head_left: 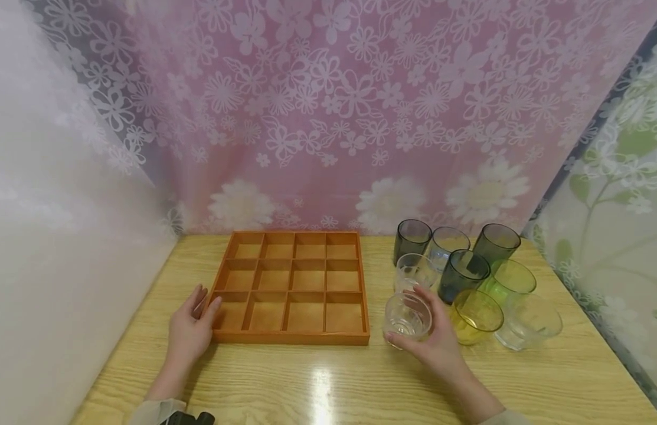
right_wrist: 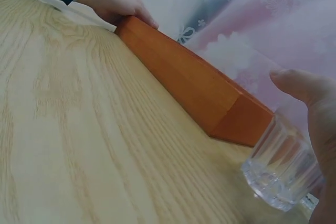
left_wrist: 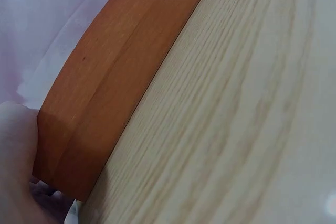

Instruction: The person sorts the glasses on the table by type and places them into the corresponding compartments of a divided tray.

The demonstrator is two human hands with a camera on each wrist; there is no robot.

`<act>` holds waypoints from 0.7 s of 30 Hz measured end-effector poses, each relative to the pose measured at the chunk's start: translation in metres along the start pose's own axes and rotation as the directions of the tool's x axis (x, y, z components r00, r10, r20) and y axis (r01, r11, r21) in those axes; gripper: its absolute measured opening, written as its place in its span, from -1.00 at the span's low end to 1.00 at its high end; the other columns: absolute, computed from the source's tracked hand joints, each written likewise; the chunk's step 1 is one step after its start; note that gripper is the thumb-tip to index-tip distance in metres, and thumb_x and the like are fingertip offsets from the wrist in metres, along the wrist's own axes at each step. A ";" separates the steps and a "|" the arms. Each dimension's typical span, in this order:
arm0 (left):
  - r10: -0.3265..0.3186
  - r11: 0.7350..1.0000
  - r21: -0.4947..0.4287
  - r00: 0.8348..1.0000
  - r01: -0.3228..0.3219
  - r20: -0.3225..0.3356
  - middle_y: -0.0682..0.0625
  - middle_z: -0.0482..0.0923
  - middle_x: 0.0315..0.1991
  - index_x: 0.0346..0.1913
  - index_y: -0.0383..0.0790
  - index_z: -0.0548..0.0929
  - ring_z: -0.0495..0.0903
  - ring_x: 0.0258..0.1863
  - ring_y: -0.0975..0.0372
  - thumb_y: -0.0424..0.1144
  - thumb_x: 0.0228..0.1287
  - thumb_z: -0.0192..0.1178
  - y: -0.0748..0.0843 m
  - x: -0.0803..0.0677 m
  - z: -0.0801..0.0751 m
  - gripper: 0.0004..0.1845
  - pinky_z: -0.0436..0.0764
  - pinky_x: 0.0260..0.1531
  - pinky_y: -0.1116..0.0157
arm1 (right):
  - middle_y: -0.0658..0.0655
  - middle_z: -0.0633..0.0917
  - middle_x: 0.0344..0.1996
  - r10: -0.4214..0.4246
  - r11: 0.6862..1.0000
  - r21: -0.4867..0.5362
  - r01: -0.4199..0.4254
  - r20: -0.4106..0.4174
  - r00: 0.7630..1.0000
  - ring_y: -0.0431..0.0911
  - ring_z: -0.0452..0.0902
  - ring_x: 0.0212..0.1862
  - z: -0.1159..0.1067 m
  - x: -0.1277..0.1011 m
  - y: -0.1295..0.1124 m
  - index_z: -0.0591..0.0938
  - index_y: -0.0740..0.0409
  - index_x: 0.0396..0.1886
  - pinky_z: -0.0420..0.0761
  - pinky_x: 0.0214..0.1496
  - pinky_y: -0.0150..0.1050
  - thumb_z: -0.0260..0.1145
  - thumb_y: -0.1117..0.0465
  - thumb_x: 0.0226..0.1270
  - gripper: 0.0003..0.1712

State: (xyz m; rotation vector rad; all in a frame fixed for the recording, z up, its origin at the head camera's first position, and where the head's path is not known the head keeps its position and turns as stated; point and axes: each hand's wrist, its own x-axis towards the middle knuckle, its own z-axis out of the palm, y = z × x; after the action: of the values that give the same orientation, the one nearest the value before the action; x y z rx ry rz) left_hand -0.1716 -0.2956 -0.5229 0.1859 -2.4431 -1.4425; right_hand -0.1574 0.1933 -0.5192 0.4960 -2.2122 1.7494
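My left hand holds the front left corner of an orange-brown wooden divided tray, thumb over the rim and fingers along its outer side. The tray's compartments stand bare, and its front wall fills much of the left wrist view. To the right of the tray, my right hand grips a clear drinking glass by its side, between thumb and fingers. In the right wrist view this faceted glass shows close to the tray's front right corner, low over the table, its mouth up.
Several other glasses crowd the right: a clear one just behind my hand, dark grey ones, a bluish clear one, a green one, a yellow one and another clear one. Floral curtains hang behind the wooden table.
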 end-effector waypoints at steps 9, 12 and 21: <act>-0.061 0.993 -0.107 0.996 0.054 -0.064 -0.37 0.46 0.41 0.50 -0.53 0.38 0.47 0.39 -0.17 -0.32 0.55 0.28 0.006 -0.002 0.005 -0.39 0.44 0.11 0.61 | 0.28 0.64 0.28 0.081 0.996 0.024 -0.080 -0.033 0.996 0.07 0.59 0.26 0.004 0.000 0.004 0.46 0.24 0.44 0.54 0.32 -0.33 0.78 0.46 -0.14 0.08; -0.077 0.990 -0.126 0.993 0.066 -0.087 -0.35 0.48 0.40 0.48 -0.52 0.43 0.50 0.36 -0.15 -0.40 0.53 0.27 0.008 -0.003 0.006 -0.44 0.47 0.02 0.65 | 0.26 0.66 0.24 0.070 0.997 0.037 -0.069 -0.023 0.997 0.13 0.59 0.24 0.003 0.001 0.007 0.52 0.23 0.40 0.56 0.32 -0.28 0.78 0.46 -0.13 0.02; -0.050 0.994 -0.099 0.992 0.039 -0.116 -0.39 0.55 0.29 0.35 -0.52 0.59 0.57 0.24 -0.10 -0.51 0.47 0.28 0.009 -0.005 0.008 -0.56 0.52 -0.11 0.66 | 0.38 0.65 0.17 0.022 0.997 0.073 -0.021 -0.013 1.000 0.04 0.65 0.20 0.004 0.006 0.008 0.50 0.40 0.34 0.59 0.30 -0.29 0.72 0.58 -0.14 -0.04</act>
State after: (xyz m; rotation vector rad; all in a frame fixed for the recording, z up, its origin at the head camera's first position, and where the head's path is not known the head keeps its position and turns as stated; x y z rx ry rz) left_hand -0.1695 -0.2832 -0.5194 0.2980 -2.2830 -1.5183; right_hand -0.1666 0.1907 -0.5250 0.4767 -2.1585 1.8438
